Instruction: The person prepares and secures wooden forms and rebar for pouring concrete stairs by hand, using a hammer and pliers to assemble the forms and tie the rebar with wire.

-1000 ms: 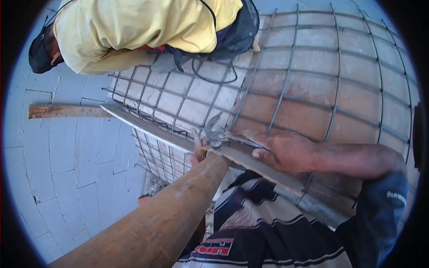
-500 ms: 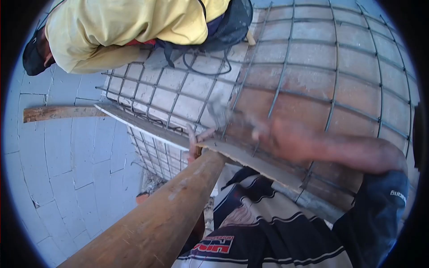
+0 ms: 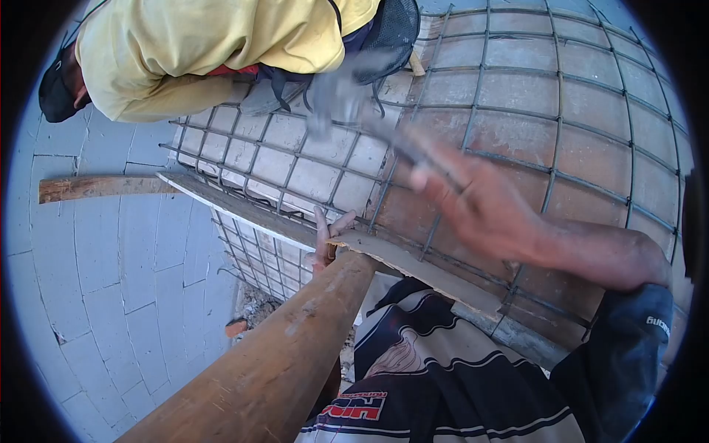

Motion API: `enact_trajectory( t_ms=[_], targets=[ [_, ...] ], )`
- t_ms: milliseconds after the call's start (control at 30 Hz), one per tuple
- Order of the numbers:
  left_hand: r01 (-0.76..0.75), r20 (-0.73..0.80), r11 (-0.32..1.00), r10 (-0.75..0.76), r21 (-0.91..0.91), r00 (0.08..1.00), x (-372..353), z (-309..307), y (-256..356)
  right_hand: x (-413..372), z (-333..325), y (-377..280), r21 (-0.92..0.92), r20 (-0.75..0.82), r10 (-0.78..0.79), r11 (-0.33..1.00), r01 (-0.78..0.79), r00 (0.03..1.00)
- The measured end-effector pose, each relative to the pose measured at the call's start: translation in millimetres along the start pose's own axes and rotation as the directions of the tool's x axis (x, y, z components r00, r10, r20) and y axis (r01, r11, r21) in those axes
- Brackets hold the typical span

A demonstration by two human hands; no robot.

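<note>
A hammer [image 3: 395, 140] is raised over the rebar mesh [image 3: 484, 107], its head smeared by motion. My right hand [image 3: 487, 203] is closed around its handle. Below, at the end of a thin wooden board [image 3: 413, 266], my left hand [image 3: 323, 240] grips the board's edge, two fingers pointing up and apart. The rest of that hand is hidden behind a round wooden post [image 3: 288, 332], whose top meets the board's underside. Another narrow board [image 3: 236, 207] runs on to the left from my left hand, along the mesh edge.
A person in a yellow top [image 3: 221, 44] bends over at the upper left, near a dark mesh bag [image 3: 388, 44]. A curved plank [image 3: 107, 186] juts out over the grey block floor [image 3: 96, 273]. Rubble and a brick piece [image 3: 236, 327] lie below. More mesh hangs beneath the narrow board.
My right hand has lifted the hammer up and away from the board, toward the bag. My left hand stays at the board's end.
</note>
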State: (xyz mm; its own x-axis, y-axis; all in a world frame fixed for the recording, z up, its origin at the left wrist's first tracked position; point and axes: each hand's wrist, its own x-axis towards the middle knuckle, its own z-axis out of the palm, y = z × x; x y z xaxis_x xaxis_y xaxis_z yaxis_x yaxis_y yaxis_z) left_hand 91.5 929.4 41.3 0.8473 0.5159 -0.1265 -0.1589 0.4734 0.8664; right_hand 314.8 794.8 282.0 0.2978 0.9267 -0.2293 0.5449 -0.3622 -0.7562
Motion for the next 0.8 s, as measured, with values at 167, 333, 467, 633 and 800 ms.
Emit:
enact_trajectory(
  t_ms=[167,333,467,633,800],
  targets=[
    [0.015,-0.063,1.0,-0.013,0.018,0.998,-1.7,9.4,1.0,-5.7,8.3,4.1,-0.168,0.266,0.266,0.959,-0.228,0.926],
    [0.014,0.09,0.999,-0.017,0.029,0.996,3.8,-12.8,-3.9,-1.7,6.5,11.6,-0.166,0.244,0.079,0.985,-0.038,0.967],
    [0.044,0.035,0.997,-0.046,0.064,0.998,-1.3,-3.3,3.0,5.8,-9.6,-13.1,0.115,-0.045,0.063,0.992,-0.057,0.997],
    [0.075,-0.018,0.997,-0.075,-0.022,0.997,-1.4,4.6,9.5,-5.4,19.4,16.0,-0.136,0.255,0.207,0.975,-0.177,0.945],
    [0.06,0.01,0.998,-0.06,-0.022,0.998,0.2,-0.5,4.0,3.5,3.8,6.5,-0.064,0.222,0.156,0.987,-0.146,0.962]
  ],
)
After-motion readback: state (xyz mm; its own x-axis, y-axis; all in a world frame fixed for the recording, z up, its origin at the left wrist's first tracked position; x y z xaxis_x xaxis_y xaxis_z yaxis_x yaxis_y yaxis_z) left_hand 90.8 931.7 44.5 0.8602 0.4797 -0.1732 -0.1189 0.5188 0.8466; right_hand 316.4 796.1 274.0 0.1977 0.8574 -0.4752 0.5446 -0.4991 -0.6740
